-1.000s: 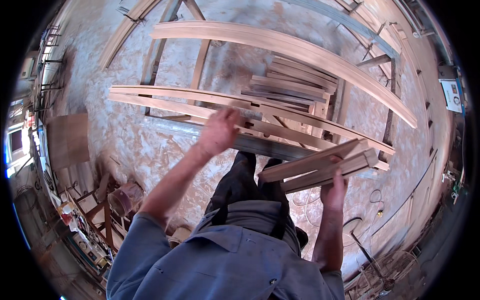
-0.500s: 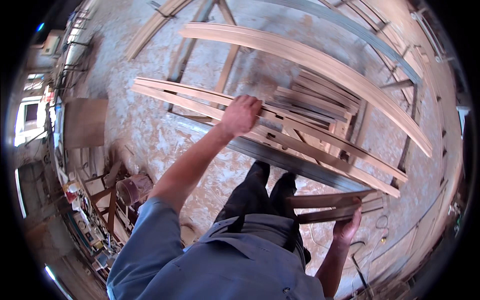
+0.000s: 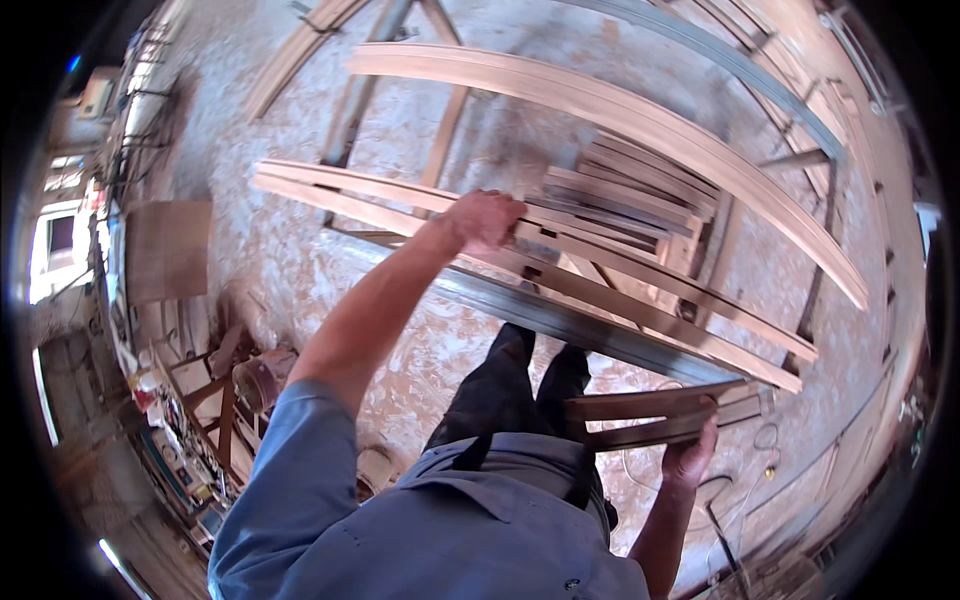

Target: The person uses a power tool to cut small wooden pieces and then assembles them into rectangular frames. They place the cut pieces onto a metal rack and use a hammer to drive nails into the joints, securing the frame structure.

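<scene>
Two long pale wooden rails lie side by side across a metal stand (image 3: 590,335) in front of me. My left hand (image 3: 485,220) reaches over the far rail (image 3: 620,263), its fingers curled down and closed on it. Small dark slots show in that rail and in the near rail (image 3: 620,302). Low on the right, my right hand (image 3: 690,455) grips short dark wooden pieces (image 3: 650,404), fingers round their outer side. Those pieces sit close to my right thigh, and their number is hard to make out.
Beyond the rails, a wide pale board (image 3: 600,95) spans the stand. Beneath it is a stack of wooden strips (image 3: 640,190). To my left are a bucket (image 3: 262,385), scrap wood and a brown panel (image 3: 168,250). A cable (image 3: 722,520) trails over the floor at right.
My left hand has slid slightly right along the far rail, nearer its slot. The right hand still holds the dark pieces, and the whole view has shifted a little.
</scene>
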A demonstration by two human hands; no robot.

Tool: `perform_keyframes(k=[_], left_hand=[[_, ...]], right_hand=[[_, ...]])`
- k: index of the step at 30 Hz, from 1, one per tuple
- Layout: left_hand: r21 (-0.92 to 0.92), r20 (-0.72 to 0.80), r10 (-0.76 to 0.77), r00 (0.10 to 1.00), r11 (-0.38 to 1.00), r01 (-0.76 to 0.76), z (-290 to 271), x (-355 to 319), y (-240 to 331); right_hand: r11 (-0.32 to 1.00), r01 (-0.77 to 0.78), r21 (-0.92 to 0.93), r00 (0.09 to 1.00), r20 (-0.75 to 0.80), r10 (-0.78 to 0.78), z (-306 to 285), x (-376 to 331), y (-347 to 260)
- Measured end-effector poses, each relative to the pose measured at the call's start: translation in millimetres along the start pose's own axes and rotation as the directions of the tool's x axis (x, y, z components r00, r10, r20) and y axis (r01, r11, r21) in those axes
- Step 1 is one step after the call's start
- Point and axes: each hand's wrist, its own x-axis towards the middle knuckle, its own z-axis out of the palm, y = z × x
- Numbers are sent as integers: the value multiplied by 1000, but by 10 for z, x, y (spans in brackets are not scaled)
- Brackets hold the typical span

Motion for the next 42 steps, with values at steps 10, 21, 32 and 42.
perform_keyframes(k=[10,21,32,42], left_hand=[[-9,-462,267,845,952,-306,-162,-257,316],[123,-457,150,877,987,-104,446,-587,306],[204,-564,198,801,974,-97,672,-661,314],[223,-593,235,770,967,-123,715,-623,296]], right_hand=[[999,39,26,995,-92,-37,164,-21,21],[998,0,55,993,-119,7,50,-38,95],[999,-2,47,991,-130,8,3,-25,127],[997,-24,66,988,-148,34,-129,-47,204]])
